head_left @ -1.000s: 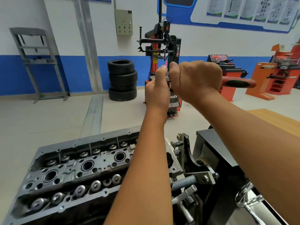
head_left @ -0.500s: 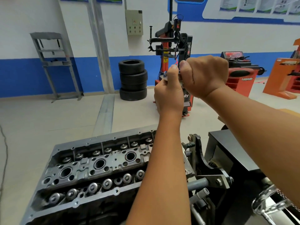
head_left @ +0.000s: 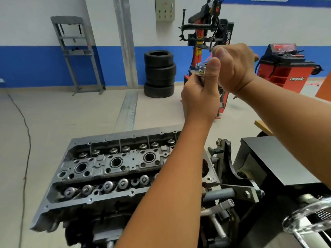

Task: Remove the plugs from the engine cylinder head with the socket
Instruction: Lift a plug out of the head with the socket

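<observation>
The grey engine cylinder head (head_left: 100, 169) lies at lower left on its stand, showing three open round plug wells and rows of valve springs. My left forearm crosses over its right end. Both hands are raised well above it. My left hand (head_left: 200, 99) grips a shiny metal socket tool (head_left: 200, 68) at its top, thumb pointing up. My right hand (head_left: 234, 68) is curled tight against it from the right, round the tool's handle, which is almost wholly hidden.
A metal stand bracket (head_left: 232, 169) and a black box (head_left: 274, 158) sit right of the head. On the floor beyond are stacked tyres (head_left: 159, 76), a red tyre machine (head_left: 206, 33), a red balancer (head_left: 284, 68), a grey frame (head_left: 75, 51) and a cable (head_left: 26, 140).
The red and black handle that stuck out to the right a second ago is now hidden behind my right hand. The tool's shiny head now shows above my left fingers.
</observation>
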`<state>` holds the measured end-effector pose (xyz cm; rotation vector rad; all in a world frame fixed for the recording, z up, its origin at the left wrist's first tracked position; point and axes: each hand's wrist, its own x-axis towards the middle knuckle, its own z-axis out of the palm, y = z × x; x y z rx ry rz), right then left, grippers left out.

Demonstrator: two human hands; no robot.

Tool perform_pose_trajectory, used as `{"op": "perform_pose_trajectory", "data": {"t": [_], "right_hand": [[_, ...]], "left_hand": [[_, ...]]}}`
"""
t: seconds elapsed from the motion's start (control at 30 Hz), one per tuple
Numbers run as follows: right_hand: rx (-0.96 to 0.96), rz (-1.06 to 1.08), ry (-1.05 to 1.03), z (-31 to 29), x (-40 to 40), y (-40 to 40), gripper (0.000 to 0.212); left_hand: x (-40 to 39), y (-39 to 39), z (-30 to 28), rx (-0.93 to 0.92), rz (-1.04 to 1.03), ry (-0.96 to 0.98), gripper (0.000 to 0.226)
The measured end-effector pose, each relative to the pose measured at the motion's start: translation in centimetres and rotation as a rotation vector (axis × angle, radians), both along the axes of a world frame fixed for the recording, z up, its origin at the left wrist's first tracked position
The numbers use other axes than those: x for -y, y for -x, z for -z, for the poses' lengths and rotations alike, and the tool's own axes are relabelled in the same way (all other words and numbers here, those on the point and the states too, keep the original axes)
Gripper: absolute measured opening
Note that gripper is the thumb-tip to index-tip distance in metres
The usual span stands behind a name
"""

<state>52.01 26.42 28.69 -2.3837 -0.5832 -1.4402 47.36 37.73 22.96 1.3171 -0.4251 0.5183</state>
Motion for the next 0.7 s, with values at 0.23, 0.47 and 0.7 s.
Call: {"op": "perform_pose_trajectory", "data": {"t": [0.23, 0.47, 0.7], "right_hand": [[-0.152, 0.552, 0.058, 1.2, 0.1, 6.5, 0.064], [-0.093, 0.396, 0.156, 0.6, -0.8, 6.7, 0.080], [-0.249, -0.073, 0.326, -1.9, -0.4, 5.1, 0.058]], "left_hand": [[0.0, -1.3, -0.2, 0.036, 0.089, -0.108, 0.072], [-2.2, -0.7, 1.3, -0.057, 0.445, -0.005, 0.065], [-4.0, 0.1, 2.2, -0.051, 0.393, -0.061, 0.041]]}}
